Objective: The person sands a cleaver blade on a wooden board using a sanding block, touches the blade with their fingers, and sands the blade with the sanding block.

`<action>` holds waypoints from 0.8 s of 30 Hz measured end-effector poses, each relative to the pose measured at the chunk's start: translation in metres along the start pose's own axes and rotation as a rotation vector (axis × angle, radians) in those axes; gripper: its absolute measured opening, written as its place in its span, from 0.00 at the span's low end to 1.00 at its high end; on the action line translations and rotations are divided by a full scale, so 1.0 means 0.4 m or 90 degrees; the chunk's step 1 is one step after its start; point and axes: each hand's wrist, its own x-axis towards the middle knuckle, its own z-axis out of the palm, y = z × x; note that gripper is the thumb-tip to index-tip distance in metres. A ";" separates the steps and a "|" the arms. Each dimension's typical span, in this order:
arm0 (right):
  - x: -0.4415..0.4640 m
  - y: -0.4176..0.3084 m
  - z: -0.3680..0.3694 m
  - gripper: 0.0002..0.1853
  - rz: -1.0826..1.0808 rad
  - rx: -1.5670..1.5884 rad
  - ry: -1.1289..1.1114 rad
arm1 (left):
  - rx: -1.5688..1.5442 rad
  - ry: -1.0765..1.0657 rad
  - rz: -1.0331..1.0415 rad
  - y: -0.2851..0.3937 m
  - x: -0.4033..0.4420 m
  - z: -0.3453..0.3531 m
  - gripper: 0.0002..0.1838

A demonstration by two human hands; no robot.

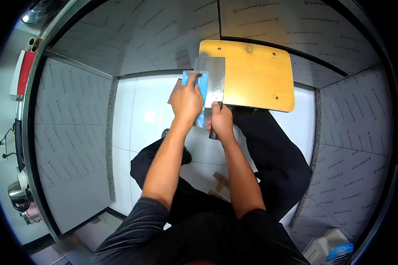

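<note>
A cleaver [216, 79] with a wide grey blade lies over the left edge of a yellow wooden board [258, 75]. My right hand [221, 120] is wrapped round its dark handle, thumb at the base of the blade. My left hand [188, 101] holds a blue, flat piece [202, 84] against the blade's left side, with the index finger stretched along it. A brownish flat piece [174, 90] shows partly behind my left hand. What the left palm covers is hidden.
A small wooden stool [221, 183] stands on the white tiled floor [150, 106] between my legs. Grey printed panels [75, 92] surround the space. At the far left are a red box [26, 70] and a metal kettle [17, 194]; at lower right, a blue-and-white bundle [340, 251].
</note>
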 end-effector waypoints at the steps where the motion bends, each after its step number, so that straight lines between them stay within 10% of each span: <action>1: -0.009 -0.010 -0.006 0.20 0.006 -0.012 -0.016 | -0.001 -0.038 -0.024 0.016 0.035 -0.006 0.22; 24: -0.024 -0.026 0.000 0.20 0.001 0.010 -0.002 | -0.001 -0.082 -0.031 0.045 0.094 -0.021 0.23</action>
